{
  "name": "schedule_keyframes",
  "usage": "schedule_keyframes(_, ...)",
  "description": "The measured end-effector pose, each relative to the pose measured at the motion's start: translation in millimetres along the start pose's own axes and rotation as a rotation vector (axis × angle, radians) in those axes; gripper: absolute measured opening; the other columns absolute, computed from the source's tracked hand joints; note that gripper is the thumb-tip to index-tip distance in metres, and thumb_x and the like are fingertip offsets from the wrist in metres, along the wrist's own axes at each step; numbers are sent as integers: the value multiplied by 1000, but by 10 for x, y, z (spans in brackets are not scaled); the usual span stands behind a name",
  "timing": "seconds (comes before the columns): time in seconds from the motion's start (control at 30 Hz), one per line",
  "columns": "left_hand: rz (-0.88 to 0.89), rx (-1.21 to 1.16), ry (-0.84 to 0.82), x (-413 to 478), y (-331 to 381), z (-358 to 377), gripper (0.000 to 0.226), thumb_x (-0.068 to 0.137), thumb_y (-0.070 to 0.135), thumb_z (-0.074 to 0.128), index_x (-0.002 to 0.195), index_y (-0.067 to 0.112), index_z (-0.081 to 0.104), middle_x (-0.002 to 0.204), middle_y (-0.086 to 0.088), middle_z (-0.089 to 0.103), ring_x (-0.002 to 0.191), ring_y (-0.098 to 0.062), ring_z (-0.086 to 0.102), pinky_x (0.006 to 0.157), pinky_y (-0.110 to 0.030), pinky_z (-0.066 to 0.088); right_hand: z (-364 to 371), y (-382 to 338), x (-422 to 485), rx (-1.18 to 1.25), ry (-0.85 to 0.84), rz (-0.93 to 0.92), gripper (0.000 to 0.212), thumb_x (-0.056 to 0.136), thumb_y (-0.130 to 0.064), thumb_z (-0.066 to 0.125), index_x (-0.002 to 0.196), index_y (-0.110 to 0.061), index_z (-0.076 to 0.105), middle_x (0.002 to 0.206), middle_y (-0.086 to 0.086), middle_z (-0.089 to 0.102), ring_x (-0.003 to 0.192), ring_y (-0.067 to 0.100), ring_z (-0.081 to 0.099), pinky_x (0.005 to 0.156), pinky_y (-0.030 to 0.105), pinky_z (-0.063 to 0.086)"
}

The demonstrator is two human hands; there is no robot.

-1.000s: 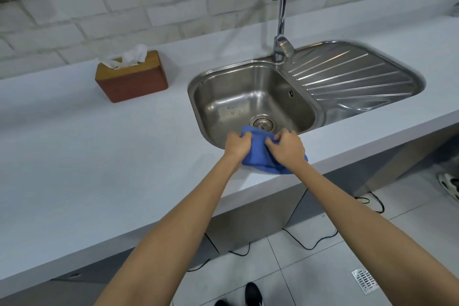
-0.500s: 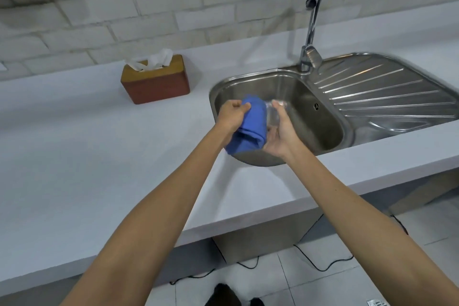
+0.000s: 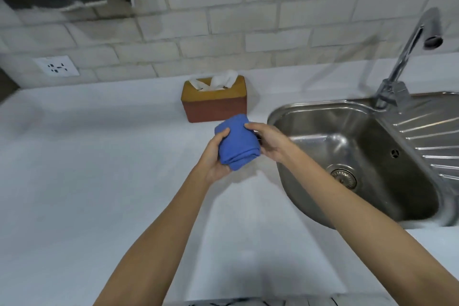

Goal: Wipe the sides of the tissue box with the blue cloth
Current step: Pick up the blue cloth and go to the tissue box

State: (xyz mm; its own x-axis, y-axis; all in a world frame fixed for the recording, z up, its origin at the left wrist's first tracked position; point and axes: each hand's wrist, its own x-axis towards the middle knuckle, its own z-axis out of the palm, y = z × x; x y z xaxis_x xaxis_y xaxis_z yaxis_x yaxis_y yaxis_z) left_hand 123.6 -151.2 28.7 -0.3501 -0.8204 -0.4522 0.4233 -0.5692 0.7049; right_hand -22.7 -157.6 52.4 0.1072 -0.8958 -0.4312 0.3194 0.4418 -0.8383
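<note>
The tissue box (image 3: 215,104) is brown with a yellow-brown top and a white tissue sticking out; it stands on the white counter (image 3: 99,181) near the brick wall. A folded blue cloth (image 3: 238,142) is held above the counter just in front of the box, apart from it. My left hand (image 3: 214,156) cups the cloth from the left and below. My right hand (image 3: 269,140) grips its right side with fingers on the top edge.
A steel sink (image 3: 347,156) with a drainboard lies to the right, with a tall tap (image 3: 407,57) behind it. A wall socket (image 3: 57,66) sits at the left on the brick wall. The counter's front edge runs along the bottom.
Both hands have lifted the cloth off the sink's front edge and carried it left, to just in front of the tissue box. The cloth is now folded into a compact pad.
</note>
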Motion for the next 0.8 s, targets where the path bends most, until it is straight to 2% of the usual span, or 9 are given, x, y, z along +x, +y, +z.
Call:
schedule_keyframes(0.07,-26,45,72,45,104,-212,38,91,26,54,120,3,58,106,-16,70,90,-28,68,86,-40,54,31,31,204,-211,121,-71,11,88,-20,59,91,-10,63,88,6,64,70,14,61,56,23,50)
schedule_keyframes(0.17,55,132,336,165,311,-647,44,91,21,56,131,2,51,119,-18,62,93,-27,61,88,-39,50,-134,70,562,-353,345,-227,29,89,-22,58,109,-2,62,92,10,60,66,15,58,61,24,49)
schedule_keyframes(0.27,244,210,637,308,672,-1050,44,93,20,55,132,0,48,131,-19,57,99,-25,56,86,-34,48,-290,25,873,-453,407,-283,39,92,-25,51,123,-2,55,108,12,60,94,24,60,85,33,49)
schedule_keyframes(0.33,344,270,729,436,924,-1219,40,94,18,52,130,2,49,128,-20,59,96,-25,55,79,-32,48,-295,-54,1061,-502,392,-293,44,94,-31,47,131,-6,49,126,14,57,115,28,56,102,39,44)
schedule_keyframes(0.43,452,376,741,670,1206,-1302,28,96,16,47,122,8,51,108,-14,64,106,-33,59,68,-26,47,-196,-173,1303,-605,366,-290,54,96,-41,36,140,-10,40,144,11,46,129,29,48,110,41,36)
schedule_keyframes(0.47,471,409,748,755,1268,-1300,29,96,16,46,124,7,50,107,-15,63,112,-34,58,72,-28,47,-164,-196,1380,-627,364,-292,56,97,-43,33,142,-11,37,146,11,44,131,29,46,111,41,34)
schedule_keyframes(0.53,489,459,768,931,1351,-1292,34,97,16,45,129,4,47,123,-19,60,116,-34,56,89,-34,46,-118,-214,1517,-652,357,-297,56,98,-44,29,143,-11,36,147,11,44,132,30,44,112,43,32)
schedule_keyframes(0.6,488,501,778,1076,1382,-1271,35,98,17,45,129,2,46,128,-21,58,116,-34,56,97,-37,44,-98,-194,1620,-671,329,-309,56,99,-44,25,143,-12,36,146,11,45,132,30,44,113,43,31)
schedule_keyframes(0.8,469,571,670,1297,1270,-1183,35,98,21,43,127,2,47,125,-19,59,108,-29,57,89,-32,43,-72,-67,1780,-589,320,-381,53,100,-41,23,135,-12,49,134,11,56,123,26,53,101,29,39)
